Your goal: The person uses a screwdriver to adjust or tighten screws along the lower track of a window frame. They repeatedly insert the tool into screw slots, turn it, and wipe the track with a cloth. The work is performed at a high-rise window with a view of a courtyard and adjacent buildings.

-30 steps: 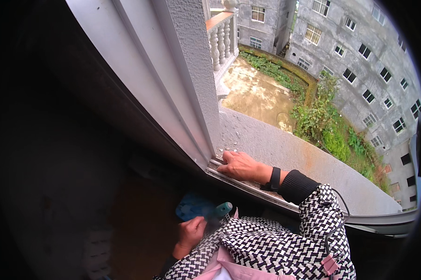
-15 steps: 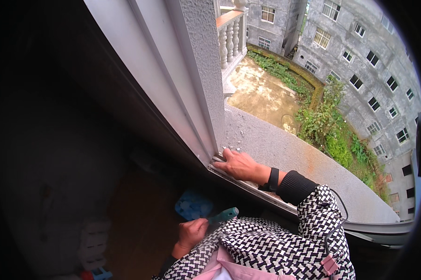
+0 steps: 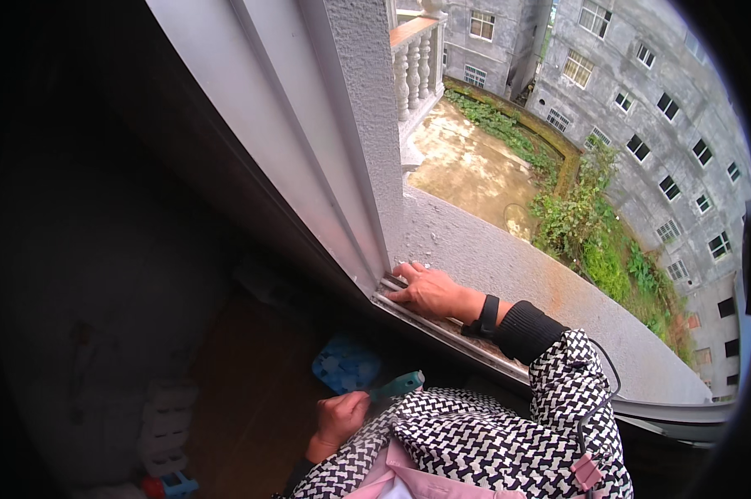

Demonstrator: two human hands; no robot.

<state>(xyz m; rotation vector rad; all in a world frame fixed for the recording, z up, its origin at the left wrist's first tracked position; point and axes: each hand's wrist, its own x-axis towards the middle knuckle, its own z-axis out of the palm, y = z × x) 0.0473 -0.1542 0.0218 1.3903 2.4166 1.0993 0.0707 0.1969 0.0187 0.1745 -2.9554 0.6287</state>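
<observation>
We've got two hands (image 3: 340, 418) (image 3: 429, 293), one teal handle (image 3: 398, 385). We also count one wristband (image 3: 488, 314), one pink clip (image 3: 586, 471).

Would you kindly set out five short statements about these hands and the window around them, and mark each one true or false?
1. The right hand is at the window track. True.
2. The left hand is empty. False: the left hand holds a teal handle.
3. A black band circles the right wrist. True.
4. The right sleeve is plain red. False: the right sleeve has a black-and-white pattern, with a black cuff.
5. Green plants grow outside, below the window. True.
</observation>
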